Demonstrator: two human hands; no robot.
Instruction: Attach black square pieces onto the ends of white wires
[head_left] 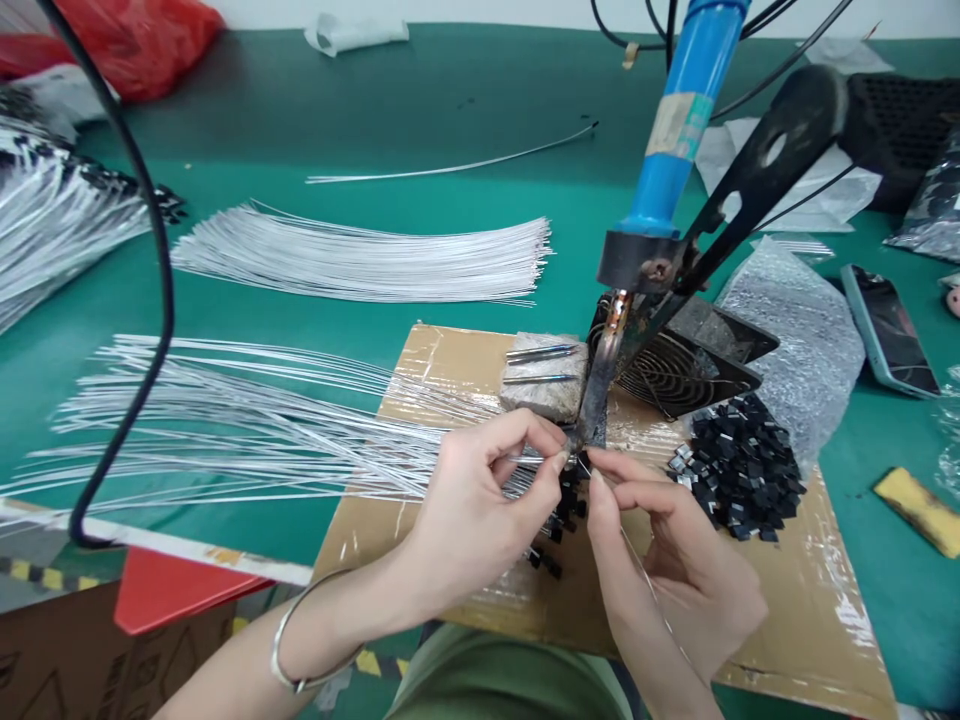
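Observation:
My left hand point(491, 500) pinches the end of a white wire under the tip of the blue soldering iron point(667, 150). Right beside it, my right hand point(660, 550) holds a thin solder wire point(649, 585) between thumb and fingers; the strand trails down across the palm. The fingertips of both hands nearly meet at the iron's dark tip. White wires with black ends point(300, 420) lie to the left, partly behind my left hand. A heap of small black connectors point(742, 470) rests on the cardboard point(810, 600) to the right.
A black bracket point(772, 160) holds the iron above a small fan point(675, 375). Behind my left hand is a block with metal tips point(546, 375). A wire bundle point(367, 255), a phone point(889, 330) and a yellow sponge point(919, 510) lie around. A black cable point(161, 270) crosses the left side.

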